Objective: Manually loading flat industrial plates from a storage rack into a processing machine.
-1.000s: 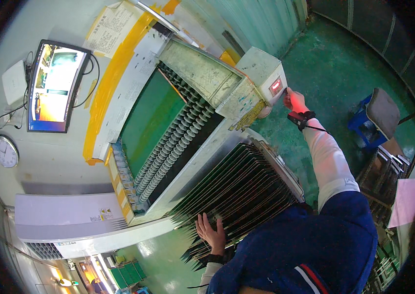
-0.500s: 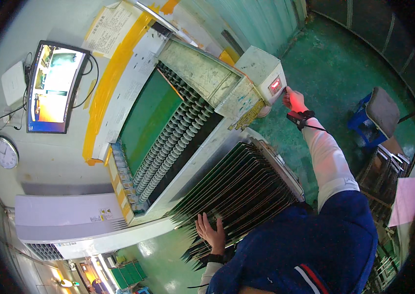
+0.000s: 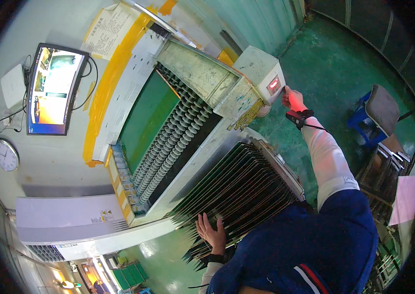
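Observation:
My right hand (image 3: 294, 100) is at the side of a pale control box (image 3: 255, 68) with a lit red display. Its fingers are curled against the box edge, and whatever they pinch there is hidden. My left hand (image 3: 211, 236), fingers spread, rests at the near side of a rack of upright dark panels (image 3: 232, 186), holding nothing. Several thin panels stand in a row there, below the front of a roller conveyor machine. On the machine a flat green panel (image 3: 148, 110) lies on and beside rows of grey rollers (image 3: 173, 142).
On the left wall hang a lit monitor (image 3: 55, 88) and a round clock (image 3: 5, 155). A long white unit (image 3: 70, 215) sits lower left. Right of me stand a blue stool (image 3: 364, 120) with a grey cushion, a metal rack (image 3: 379, 171) and a pink sheet (image 3: 407, 198).
The view has shifted very slightly. Both hands stay in their places, the right at the control box and the left by the panels.

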`<state>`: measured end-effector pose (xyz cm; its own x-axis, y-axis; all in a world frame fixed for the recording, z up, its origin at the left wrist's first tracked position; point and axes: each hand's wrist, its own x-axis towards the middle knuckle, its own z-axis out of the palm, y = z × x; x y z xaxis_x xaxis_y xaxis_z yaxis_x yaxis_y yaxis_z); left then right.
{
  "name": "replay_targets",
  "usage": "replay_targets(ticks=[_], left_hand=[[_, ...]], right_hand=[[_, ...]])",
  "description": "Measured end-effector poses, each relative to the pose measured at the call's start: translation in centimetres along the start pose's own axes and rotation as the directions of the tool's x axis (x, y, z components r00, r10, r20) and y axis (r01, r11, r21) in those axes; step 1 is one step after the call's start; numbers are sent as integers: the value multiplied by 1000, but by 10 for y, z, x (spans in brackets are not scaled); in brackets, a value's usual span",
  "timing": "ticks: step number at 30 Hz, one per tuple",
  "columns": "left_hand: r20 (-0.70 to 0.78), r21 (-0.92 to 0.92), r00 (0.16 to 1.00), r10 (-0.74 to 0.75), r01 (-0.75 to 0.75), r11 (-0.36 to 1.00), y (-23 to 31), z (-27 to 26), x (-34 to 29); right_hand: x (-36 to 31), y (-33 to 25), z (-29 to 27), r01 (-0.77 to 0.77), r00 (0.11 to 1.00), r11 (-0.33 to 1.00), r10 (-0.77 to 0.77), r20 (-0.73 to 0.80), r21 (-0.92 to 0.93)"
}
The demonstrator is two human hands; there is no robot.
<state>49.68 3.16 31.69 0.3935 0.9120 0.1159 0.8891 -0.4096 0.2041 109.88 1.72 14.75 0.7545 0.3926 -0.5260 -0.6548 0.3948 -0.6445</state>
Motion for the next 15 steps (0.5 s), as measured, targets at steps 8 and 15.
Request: replay_targets(ticks=[8, 15], left_hand=[[-3, 2, 1000, 24, -24, 1000, -3, -2, 0], [-15, -7, 999, 41, -41, 999, -2, 0, 1]], right_hand=[[4, 4, -6, -7, 999, 1000, 7, 37, 20], [3, 3, -6, 12, 1000, 1000, -12, 26, -5]])
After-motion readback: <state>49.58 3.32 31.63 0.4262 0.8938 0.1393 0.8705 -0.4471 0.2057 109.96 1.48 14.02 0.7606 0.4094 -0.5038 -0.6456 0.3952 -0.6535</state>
